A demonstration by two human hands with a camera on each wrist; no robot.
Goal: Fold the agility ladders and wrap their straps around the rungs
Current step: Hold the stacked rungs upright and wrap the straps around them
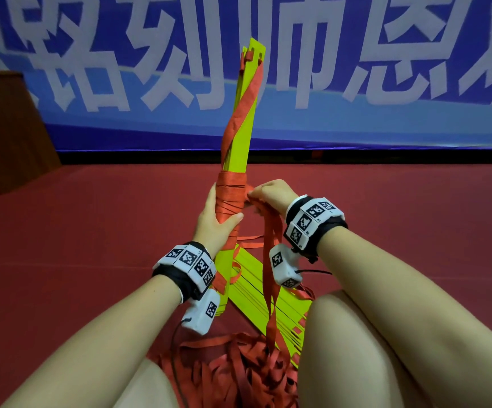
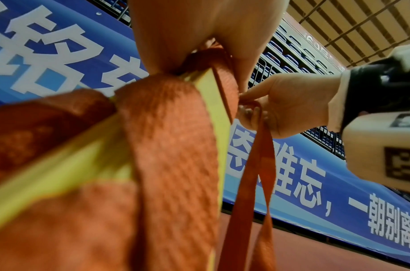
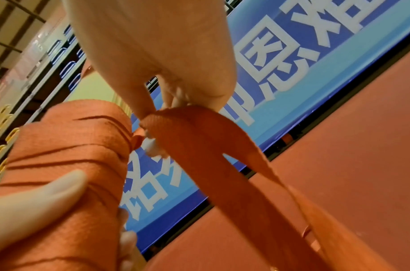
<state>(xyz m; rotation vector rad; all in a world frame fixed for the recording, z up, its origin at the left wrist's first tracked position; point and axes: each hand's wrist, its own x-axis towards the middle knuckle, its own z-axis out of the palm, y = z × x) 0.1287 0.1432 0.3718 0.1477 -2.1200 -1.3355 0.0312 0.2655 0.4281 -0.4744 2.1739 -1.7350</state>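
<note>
Rungs (image 1: 240, 134), stacked upright in the left hand (image 1: 213, 222) clasped round their wound middle, were only partly bound: the right hand (image 1: 269, 192) pinched the strap (image 1: 268, 260) just beside the coils, much slack heaped below both hands.

light: dim, even indoor, colours saturated | shadows: soft, faint on floor (image 1: 91, 231) | head view: sharp centre, corners darkened, banner (image 1: 356, 119) line bowed by wide lens | left wrist: near strap (image 2: 171, 146) blurred, banner text sharp | right wrist: soft overall, thumb (image 3: 37, 194) washed pale, horizon tilted
</note>
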